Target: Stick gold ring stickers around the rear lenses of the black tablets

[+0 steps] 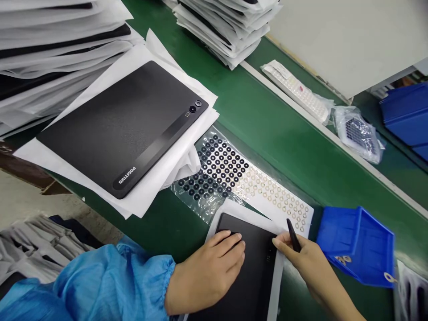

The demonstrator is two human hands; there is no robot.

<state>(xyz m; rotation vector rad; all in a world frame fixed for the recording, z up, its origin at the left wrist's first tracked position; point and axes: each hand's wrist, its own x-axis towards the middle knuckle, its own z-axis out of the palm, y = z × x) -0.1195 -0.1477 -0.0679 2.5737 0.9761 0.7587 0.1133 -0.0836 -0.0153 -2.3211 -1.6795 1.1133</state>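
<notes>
My left hand (pixel 209 269) lies over a black tablet back cover (pixel 252 263), its slightly bent fingers resting on the surface. A white sheet (pixel 230 206) is under this cover. At the cover's upper right corner, my right hand (pixel 302 254) holds a slim black tweezers-like tool (pixel 293 234), whose lower end is hidden by the hand. The right thumb and index finger come together at the corner, by the camera area; I cannot make out anything small between them. Just beyond lie a sheet of pale rings (pixel 284 198) and a clear sheet of black rings (pixel 219 165).
A blue bin (pixel 376 240) with a few rings on its rim stands right of my right hand. Another back cover (pixel 127 125) lies on white sheets at left, beside a tall stack (pixel 60 58). Bagged parts (pixel 357 133) and a second stack (pixel 227 31) sit farther back.
</notes>
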